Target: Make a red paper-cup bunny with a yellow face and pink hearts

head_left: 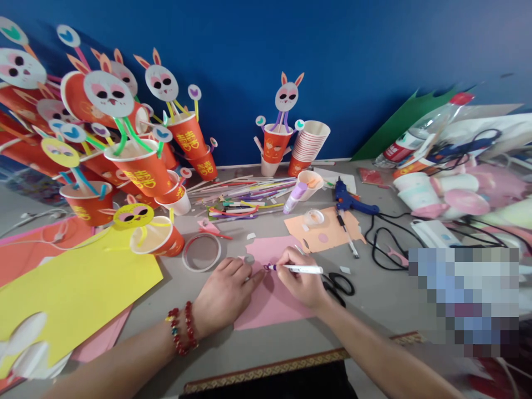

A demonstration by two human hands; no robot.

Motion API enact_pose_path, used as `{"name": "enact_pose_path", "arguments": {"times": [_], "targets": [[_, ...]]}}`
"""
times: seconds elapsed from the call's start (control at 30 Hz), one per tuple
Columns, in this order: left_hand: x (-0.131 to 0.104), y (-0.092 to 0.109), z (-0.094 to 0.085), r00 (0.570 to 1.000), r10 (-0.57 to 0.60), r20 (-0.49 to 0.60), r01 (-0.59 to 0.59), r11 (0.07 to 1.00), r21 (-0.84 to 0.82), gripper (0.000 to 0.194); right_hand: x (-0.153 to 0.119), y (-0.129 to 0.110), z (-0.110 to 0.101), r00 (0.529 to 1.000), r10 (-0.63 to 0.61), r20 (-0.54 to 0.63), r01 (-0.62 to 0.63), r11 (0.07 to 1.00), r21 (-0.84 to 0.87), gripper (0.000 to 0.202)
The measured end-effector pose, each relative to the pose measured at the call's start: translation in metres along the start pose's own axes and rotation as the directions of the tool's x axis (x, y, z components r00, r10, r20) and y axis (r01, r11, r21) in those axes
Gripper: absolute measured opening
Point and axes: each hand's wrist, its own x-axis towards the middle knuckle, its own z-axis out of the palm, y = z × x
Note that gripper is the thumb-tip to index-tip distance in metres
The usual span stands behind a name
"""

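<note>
My right hand grips a white marker with a purple tip, which meets a sheet of pink paper. A small purple mark shows at the tip. My left hand lies flat on the paper's left side, fingers stretched toward the mark; beaded bracelets circle that wrist. Black-handled scissors rest just right of my right hand, their blades partly hidden. A roll of clear tape lies left of the paper. Beyond the paper is a cut orange sheet with a pen on it.
Red paper cups with rabbit faces crowd the left, above yellow paper. Behind my hands lie colored pipe cleaners, a stack of cups and a blue glue gun with a black cord. A plastic bottle leans at right.
</note>
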Motion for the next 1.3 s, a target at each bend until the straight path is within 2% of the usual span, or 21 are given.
{"name": "enact_pose_path", "arguments": {"times": [0.97,1.17,1.3], "targets": [[0.0001,0.0,0.0012,1.0,-0.01,0.007,0.01,1.0,0.0,0.033,0.0009,0.0003,-0.0002,1.0,-0.016,0.021,0.016,1.0,-0.019,0.016],[-0.001,-0.0007,0.0019,1.0,-0.006,0.002,0.006,1.0,-0.001,0.038,0.0004,-0.0004,0.0002,1.0,0.0,0.008,0.0,1.0,-0.002,0.017],[-0.0005,-0.0005,0.0012,1.0,-0.007,0.006,0.007,1.0,0.0,0.034,0.0007,0.0002,0.0007,1.0,0.001,0.018,-0.001,1.0,0.002,0.015]]}}
